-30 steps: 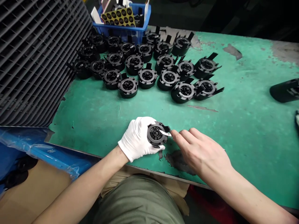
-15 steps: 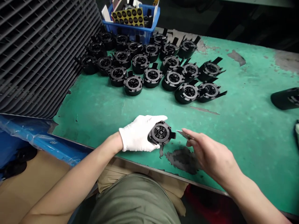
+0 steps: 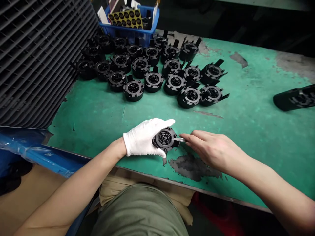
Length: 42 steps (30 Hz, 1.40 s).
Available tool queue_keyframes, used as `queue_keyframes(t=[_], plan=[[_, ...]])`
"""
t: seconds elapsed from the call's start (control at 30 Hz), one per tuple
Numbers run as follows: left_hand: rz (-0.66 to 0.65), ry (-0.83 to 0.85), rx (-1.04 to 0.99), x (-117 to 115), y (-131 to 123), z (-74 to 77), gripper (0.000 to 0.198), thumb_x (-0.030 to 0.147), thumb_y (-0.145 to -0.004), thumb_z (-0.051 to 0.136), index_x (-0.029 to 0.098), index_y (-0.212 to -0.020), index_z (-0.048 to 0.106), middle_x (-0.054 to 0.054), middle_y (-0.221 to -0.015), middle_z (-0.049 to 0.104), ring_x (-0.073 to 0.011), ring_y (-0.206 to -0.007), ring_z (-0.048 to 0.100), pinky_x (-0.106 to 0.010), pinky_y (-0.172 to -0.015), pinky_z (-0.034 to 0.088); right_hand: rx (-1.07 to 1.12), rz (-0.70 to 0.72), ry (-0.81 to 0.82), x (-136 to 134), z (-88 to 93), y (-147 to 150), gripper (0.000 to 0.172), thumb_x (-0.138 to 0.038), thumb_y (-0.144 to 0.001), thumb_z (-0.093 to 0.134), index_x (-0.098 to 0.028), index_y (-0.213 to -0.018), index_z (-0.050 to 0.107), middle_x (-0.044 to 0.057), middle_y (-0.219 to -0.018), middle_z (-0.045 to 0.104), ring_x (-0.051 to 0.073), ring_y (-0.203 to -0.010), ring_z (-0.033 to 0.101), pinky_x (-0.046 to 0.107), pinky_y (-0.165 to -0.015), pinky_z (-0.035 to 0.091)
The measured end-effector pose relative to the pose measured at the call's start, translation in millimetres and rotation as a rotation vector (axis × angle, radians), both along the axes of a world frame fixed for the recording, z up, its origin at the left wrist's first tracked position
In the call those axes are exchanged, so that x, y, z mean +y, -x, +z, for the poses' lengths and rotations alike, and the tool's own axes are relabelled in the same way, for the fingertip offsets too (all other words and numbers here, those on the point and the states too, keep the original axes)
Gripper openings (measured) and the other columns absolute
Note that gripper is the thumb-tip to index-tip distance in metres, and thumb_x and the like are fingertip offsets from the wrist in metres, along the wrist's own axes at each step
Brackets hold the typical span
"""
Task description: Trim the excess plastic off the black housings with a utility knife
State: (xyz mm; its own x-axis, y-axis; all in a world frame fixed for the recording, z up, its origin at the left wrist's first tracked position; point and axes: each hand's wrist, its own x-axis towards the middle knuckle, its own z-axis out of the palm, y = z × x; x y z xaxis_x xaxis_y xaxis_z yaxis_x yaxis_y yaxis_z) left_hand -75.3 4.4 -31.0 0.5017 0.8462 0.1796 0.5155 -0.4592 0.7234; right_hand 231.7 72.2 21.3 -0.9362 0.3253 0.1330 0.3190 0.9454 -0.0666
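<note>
My left hand (image 3: 145,137), in a white glove, is wrapped round a black round plastic housing (image 3: 164,139) with its ringed face turned up. Bare and pinched closed, my right hand (image 3: 211,147) grips a small knife (image 3: 177,139) with a thin pale blade. The blade's tip lies over the right part of the housing's face, close to a tab on its rim. Whether the edge touches the plastic I cannot tell. Behind my hands, several similar black housings (image 3: 154,80) stand in rows on the green table (image 3: 236,124).
A blue bin (image 3: 145,34) at the back holds a yellow sheet (image 3: 125,19) of round black stickers. Stacked dark grids (image 3: 44,59) rise at the left. A black cylindrical part (image 3: 295,98) lies at the right. The table's front edge (image 3: 197,190) runs before my lap.
My right hand has moved left, bringing the knife from beside the housing onto its face. My left hand still holds the housing. The whole view has shifted slightly.
</note>
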Motion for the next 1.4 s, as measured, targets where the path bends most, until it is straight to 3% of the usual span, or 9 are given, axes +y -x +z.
queue_keyframes(t=[0.23, 0.47, 0.7, 1.0, 1.4], plan=[[0.014, -0.033, 0.004, -2.2, -1.8, 1.1, 0.121, 0.063, -0.077, 0.099, 0.022, -0.173, 0.037, -0.020, -0.150, 0.067, -0.0406, -0.138, 0.066, -0.056, -0.120, 0.053, -0.013, 0.012, -0.065, -1.6, 3.9, 4.7, 0.027, -0.022, -0.116, 0.049, -0.011, -0.129, 0.070, 0.000, -0.079, 0.060, 0.015, -0.064, 0.054, 0.033, -0.056, 0.031], [0.016, -0.015, 0.023, -2.0, -1.1, 0.5, 0.120, 0.066, -0.077, 0.097, 0.024, -0.172, 0.037, -0.020, -0.154, 0.065, -0.0417, -0.141, 0.065, -0.057, -0.121, 0.052, -0.076, 0.170, -0.083, 11.7, 4.1, 0.1, 0.041, 0.001, -0.101, 0.048, -0.009, -0.137, 0.066, 0.006, -0.090, 0.070, 0.018, -0.079, 0.065, 0.030, -0.065, 0.044], [0.013, -0.033, 0.006, -0.5, -1.3, 2.9, 0.116, 0.067, -0.077, 0.097, 0.022, -0.168, 0.042, -0.020, -0.150, 0.068, -0.0408, -0.138, 0.067, -0.056, -0.118, 0.055, -0.096, 0.262, -0.155, 21.1, 6.4, 2.7, 0.038, -0.001, -0.104, 0.045, -0.005, -0.137, 0.064, 0.006, -0.091, 0.069, 0.019, -0.079, 0.062, 0.033, -0.063, 0.044], [0.018, -0.003, -0.006, -0.2, -0.4, 0.9, 0.115, 0.060, -0.075, 0.101, 0.024, -0.168, 0.044, -0.019, -0.150, 0.068, -0.0408, -0.140, 0.067, -0.058, -0.121, 0.054, -0.045, 0.371, -0.123, 39.1, 12.1, 11.9, 0.032, -0.003, -0.107, 0.049, -0.008, -0.133, 0.067, 0.004, -0.084, 0.066, 0.018, -0.075, 0.058, 0.033, -0.058, 0.037], [0.023, 0.033, -0.015, 0.7, -1.0, 0.7, 0.111, 0.065, -0.073, 0.100, 0.024, -0.163, 0.049, -0.019, -0.151, 0.067, -0.0405, -0.143, 0.065, -0.057, -0.123, 0.053, -0.037, 0.470, -0.175, 52.8, 11.6, 15.1, 0.027, -0.007, -0.112, 0.047, -0.007, -0.133, 0.065, 0.005, -0.090, 0.069, 0.018, -0.079, 0.060, 0.035, -0.060, 0.044]])
